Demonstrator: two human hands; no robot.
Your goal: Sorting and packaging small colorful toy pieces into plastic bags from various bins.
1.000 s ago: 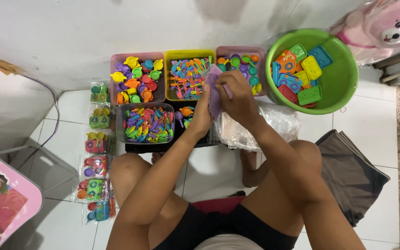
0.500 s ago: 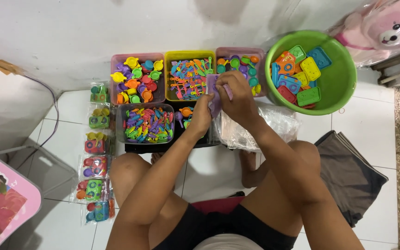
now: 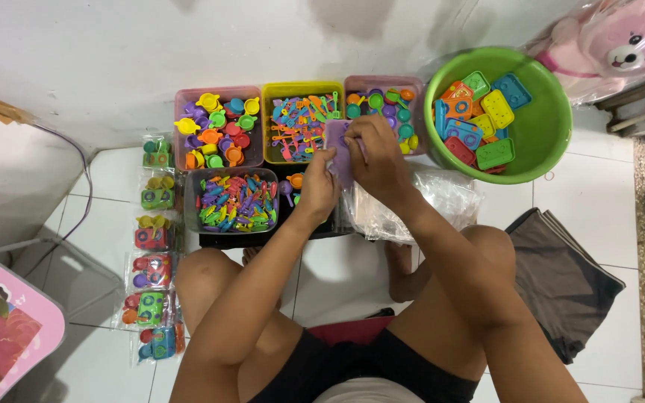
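My left hand (image 3: 319,181) and right hand (image 3: 377,153) were together, both pinching a small purple toy piece (image 3: 337,149) held above the yellow bin (image 3: 266,119) of tiny utensils, with the green basin (image 3: 554,142) of toy trays just to my right.

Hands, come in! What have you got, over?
Left hand and right hand both grip one flat purple plastic piece. Held above the yellow bin of small plastic utensils. Nothing in the way.
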